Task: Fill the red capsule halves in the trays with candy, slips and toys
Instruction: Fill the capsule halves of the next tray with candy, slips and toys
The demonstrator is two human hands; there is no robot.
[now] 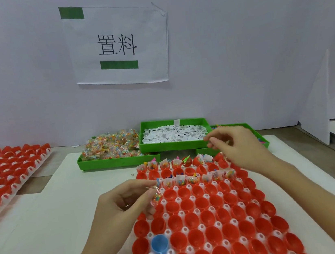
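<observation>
Your left hand [127,198] pinches a candy packet [156,194] just over the tray [195,212] of red capsule halves [200,205], ready to drop, while your right hand [237,147], fingers curled together, hovers beside the slip bin [175,145] for quick resupply.

A white paper sign [117,44] taped to the wall bears two large black Chinese characters, 置料. Above them at its top left corner and below them sit two solid green bars that carry no writing. The small white slips [174,135] heaped in the middle green bin [174,146] show black print, perhaps lines of text or codes, but it is too small and blurred to read.
</observation>
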